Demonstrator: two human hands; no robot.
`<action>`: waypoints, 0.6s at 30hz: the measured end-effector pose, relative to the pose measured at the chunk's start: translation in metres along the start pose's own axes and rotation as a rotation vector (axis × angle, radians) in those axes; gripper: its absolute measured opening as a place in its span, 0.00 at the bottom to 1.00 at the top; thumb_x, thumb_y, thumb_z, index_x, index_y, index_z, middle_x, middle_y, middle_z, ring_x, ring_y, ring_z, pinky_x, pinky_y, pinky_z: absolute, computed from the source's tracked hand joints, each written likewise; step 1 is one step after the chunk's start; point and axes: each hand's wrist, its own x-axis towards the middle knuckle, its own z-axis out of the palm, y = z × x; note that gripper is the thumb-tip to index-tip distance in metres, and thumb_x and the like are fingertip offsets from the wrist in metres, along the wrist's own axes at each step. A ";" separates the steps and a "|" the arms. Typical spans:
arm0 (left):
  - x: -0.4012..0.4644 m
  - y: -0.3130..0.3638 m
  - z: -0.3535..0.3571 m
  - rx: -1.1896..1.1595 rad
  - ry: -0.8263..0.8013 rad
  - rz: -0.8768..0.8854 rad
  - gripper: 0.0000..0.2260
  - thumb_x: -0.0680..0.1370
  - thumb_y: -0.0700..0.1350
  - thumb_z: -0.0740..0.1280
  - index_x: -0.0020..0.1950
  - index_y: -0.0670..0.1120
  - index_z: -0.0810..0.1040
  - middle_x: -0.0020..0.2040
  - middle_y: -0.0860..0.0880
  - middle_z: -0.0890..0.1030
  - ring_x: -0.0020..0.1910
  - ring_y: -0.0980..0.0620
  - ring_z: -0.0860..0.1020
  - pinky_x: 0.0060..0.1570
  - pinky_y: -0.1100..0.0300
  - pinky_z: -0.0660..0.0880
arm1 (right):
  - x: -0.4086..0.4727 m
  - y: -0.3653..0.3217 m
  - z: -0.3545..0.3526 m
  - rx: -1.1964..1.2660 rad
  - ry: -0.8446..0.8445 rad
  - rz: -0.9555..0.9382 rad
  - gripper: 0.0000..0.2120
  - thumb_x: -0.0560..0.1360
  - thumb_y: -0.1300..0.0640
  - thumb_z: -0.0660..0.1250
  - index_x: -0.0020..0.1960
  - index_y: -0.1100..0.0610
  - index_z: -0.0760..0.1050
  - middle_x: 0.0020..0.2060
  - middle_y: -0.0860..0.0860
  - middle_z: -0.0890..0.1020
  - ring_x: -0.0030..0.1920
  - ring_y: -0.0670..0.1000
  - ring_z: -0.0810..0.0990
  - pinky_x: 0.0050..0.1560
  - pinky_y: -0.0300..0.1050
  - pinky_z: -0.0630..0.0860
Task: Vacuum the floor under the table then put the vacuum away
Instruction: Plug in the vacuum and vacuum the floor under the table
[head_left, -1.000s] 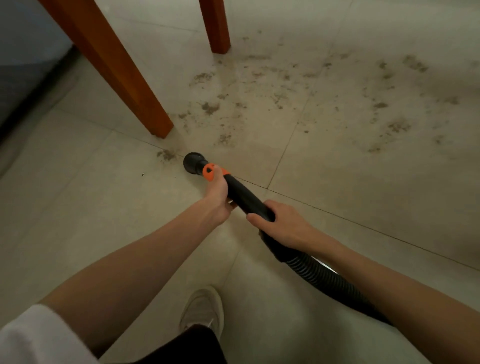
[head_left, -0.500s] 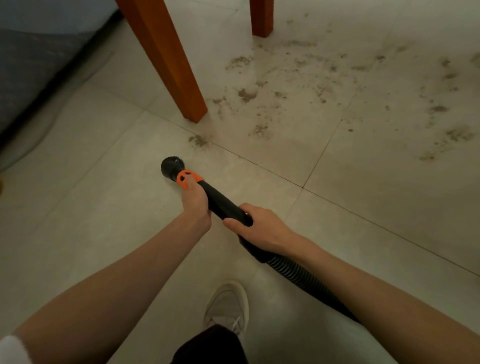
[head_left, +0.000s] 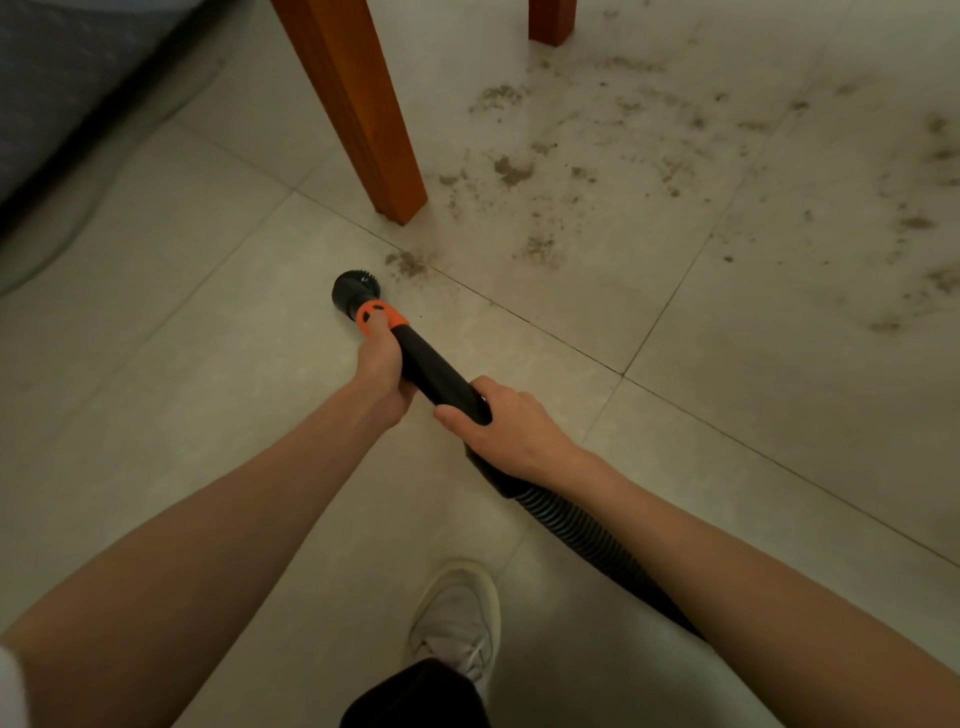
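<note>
1. Head view: the wand (head_left: 436, 371), black with an orange collar (head_left: 378, 315), is lying at an angle across the centre of the frame, its round brush (head_left: 349, 290) pointing to the upper left and sitting at the tiled floor (head_left: 156, 364).
2. The left hand (head_left: 382, 376) is gripping the wand just behind the collar, fingers curled round it.
3. The right hand (head_left: 506, 428) is gripping the wand's lower end, fingers wrapped over it, just above where the ribbed hose (head_left: 587, 540) is joining on.
4. The hose is running down to the lower right, passing under the right forearm.
5. A patch of dirt (head_left: 408, 262) is lying just beside the brush, to its upper right, at the foot of a wooden leg (head_left: 363, 114).
6. More dirt is spreading over the tiles in the upper right; a second leg (head_left: 551, 21) is showing at the top edge.
7. A pale shoe (head_left: 457, 618) is standing at bottom centre.
8. A dark sofa (head_left: 67, 78) is filling the upper left corner.
</note>
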 end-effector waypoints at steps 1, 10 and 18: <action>-0.001 0.000 0.002 0.000 -0.017 -0.007 0.20 0.81 0.56 0.56 0.63 0.41 0.70 0.40 0.46 0.75 0.38 0.51 0.75 0.39 0.58 0.75 | -0.001 0.001 -0.002 -0.004 -0.002 0.004 0.19 0.77 0.40 0.60 0.55 0.55 0.70 0.43 0.53 0.81 0.43 0.54 0.81 0.48 0.53 0.79; -0.032 -0.028 0.023 0.101 -0.097 -0.045 0.18 0.82 0.55 0.53 0.57 0.41 0.68 0.44 0.45 0.75 0.42 0.49 0.76 0.40 0.56 0.74 | -0.028 0.024 -0.020 -0.009 -0.075 0.088 0.19 0.77 0.37 0.56 0.51 0.53 0.68 0.40 0.52 0.80 0.40 0.51 0.80 0.45 0.48 0.78; -0.056 -0.053 0.033 0.140 -0.137 -0.079 0.17 0.82 0.54 0.54 0.51 0.40 0.70 0.43 0.45 0.75 0.41 0.49 0.75 0.40 0.55 0.73 | -0.052 0.038 -0.025 0.122 -0.147 0.131 0.16 0.80 0.42 0.55 0.50 0.55 0.68 0.37 0.51 0.81 0.33 0.47 0.79 0.39 0.42 0.77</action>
